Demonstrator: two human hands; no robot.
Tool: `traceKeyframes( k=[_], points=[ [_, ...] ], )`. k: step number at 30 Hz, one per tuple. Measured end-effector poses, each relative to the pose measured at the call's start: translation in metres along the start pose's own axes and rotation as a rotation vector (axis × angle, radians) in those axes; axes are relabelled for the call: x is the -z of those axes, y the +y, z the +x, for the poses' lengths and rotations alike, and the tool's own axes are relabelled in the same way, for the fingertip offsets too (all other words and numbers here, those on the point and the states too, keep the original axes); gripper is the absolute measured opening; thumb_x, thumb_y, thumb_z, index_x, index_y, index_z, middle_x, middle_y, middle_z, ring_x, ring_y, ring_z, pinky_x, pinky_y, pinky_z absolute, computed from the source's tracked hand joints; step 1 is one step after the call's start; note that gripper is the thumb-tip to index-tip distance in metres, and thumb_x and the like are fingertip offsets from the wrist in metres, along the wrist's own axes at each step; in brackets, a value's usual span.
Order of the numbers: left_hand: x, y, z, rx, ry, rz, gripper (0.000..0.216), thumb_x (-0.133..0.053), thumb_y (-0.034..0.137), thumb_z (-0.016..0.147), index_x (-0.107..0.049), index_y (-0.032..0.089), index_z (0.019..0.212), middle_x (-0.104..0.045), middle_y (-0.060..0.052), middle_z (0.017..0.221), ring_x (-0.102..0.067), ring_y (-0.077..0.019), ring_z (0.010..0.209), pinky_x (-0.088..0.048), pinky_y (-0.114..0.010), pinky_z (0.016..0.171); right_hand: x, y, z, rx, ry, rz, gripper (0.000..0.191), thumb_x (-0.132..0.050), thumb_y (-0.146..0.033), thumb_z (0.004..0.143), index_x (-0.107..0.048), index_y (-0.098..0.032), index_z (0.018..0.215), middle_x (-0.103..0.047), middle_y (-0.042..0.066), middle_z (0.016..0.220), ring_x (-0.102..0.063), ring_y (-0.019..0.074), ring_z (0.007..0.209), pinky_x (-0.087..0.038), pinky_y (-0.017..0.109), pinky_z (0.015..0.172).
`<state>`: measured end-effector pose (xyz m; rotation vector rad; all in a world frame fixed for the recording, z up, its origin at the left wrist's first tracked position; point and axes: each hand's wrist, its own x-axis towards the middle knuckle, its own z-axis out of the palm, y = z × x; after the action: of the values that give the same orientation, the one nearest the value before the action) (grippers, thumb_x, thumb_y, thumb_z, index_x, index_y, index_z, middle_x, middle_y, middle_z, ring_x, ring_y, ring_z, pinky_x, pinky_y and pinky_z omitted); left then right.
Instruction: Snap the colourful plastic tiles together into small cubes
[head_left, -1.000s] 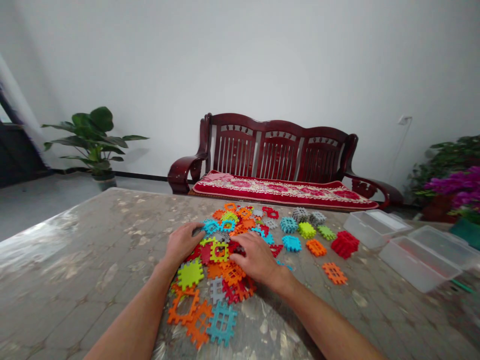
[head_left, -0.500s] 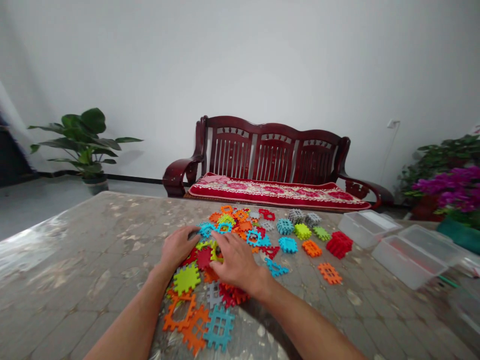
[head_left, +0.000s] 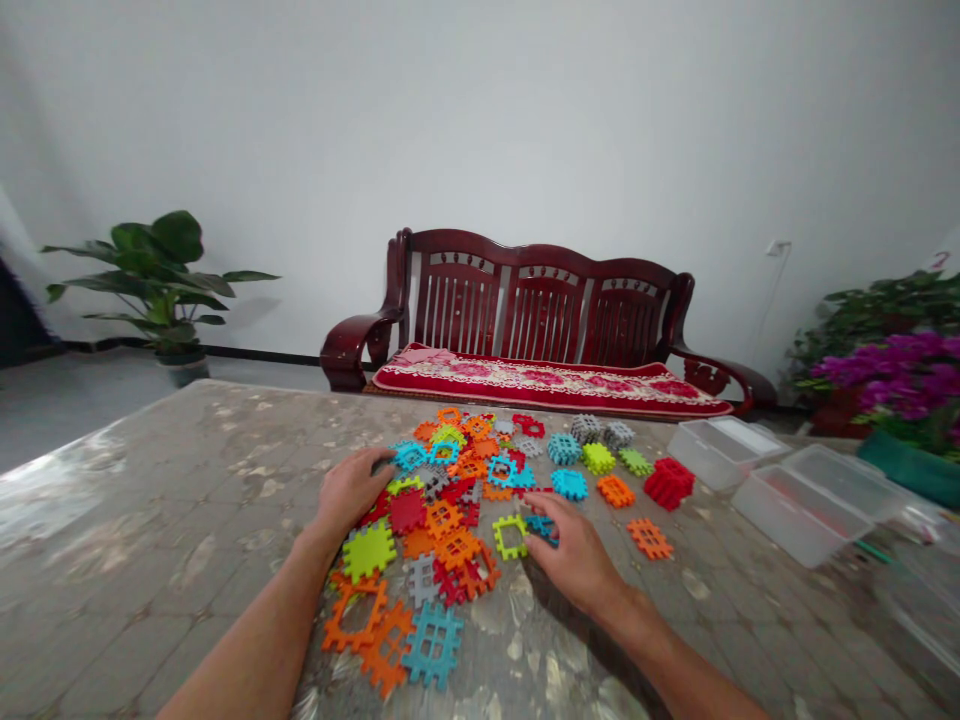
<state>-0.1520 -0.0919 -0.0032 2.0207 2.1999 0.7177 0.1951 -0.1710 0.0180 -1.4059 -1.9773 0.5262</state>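
Note:
My right hand [head_left: 574,553] pinches the corner of a yellow-green square frame tile [head_left: 501,540], right of the heap. Its fingers pass over a blue tile [head_left: 541,527], partly hidden. At the heap's left edge rests my left hand [head_left: 352,490], fingers stretched towards blue frame tiles [head_left: 409,456] and holding nothing that shows. Between the hands lie interlocking plastic tiles: a solid red one [head_left: 407,511], orange window tiles [head_left: 459,547] and a solid yellow-green one [head_left: 369,551]. Closer to me are a blue window tile [head_left: 433,645] and an orange frame tile [head_left: 355,616].
Right of the heap stand sorted stacks: red [head_left: 670,483], grey [head_left: 586,429], blue [head_left: 563,448] and yellow-green [head_left: 598,459]. A single orange tile [head_left: 650,538] lies nearby. Clear plastic boxes [head_left: 795,520] occupy the right side of the table [head_left: 187,530]. A wooden bench [head_left: 540,300] stands behind.
My right hand has moved right from the heap, bringing the yellow-green frame tile with it and uncovering orange and red tiles. My left hand stays at the heap's left edge. The view shifted slightly.

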Motion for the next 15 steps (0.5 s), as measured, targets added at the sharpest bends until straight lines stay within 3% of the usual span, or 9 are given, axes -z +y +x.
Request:
traceKeyframes(
  k=[4, 9, 15],
  points=[
    [-0.001, -0.001, 0.0, 0.001, 0.003, -0.001, 0.035, -0.052, 0.04, 0.087, -0.073, 0.032, 0.114, -0.075, 0.001, 0.123, -0.068, -0.0216, 0.11, -0.048, -0.03, 0.098, 0.005, -0.012, -0.005, 0.038, -0.01, -0.215, 0.045, -0.062, -0.022, 0.082, -0.067, -0.022, 0.126, -0.068, 0.01, 0.128, -0.058, 0.027, 0.122, -0.042, 0.043, 0.109],
    [-0.001, -0.001, 0.0, 0.002, 0.0, -0.006, 0.036, -0.051, 0.04, 0.087, -0.073, 0.032, 0.114, -0.075, 0.001, 0.123, -0.068, -0.0224, 0.111, -0.048, -0.031, 0.097, 0.002, -0.029, -0.005, 0.059, -0.125, -0.386, 0.056, -0.068, -0.033, 0.079, -0.061, -0.023, 0.134, -0.067, 0.009, 0.129, -0.055, 0.0303, 0.12, -0.041, 0.045, 0.105],
    [0.0, -0.001, 0.0, -0.003, -0.004, 0.004, 0.036, -0.051, 0.04, 0.087, -0.073, 0.031, 0.115, -0.075, 0.0, 0.123, -0.068, -0.0225, 0.11, -0.048, -0.03, 0.097, 0.0, -0.033, -0.001, 0.063, -0.177, -0.471, 0.055, -0.066, -0.031, 0.081, -0.06, -0.021, 0.135, -0.069, 0.01, 0.122, -0.055, 0.031, 0.116, -0.041, 0.044, 0.101]
  ],
)
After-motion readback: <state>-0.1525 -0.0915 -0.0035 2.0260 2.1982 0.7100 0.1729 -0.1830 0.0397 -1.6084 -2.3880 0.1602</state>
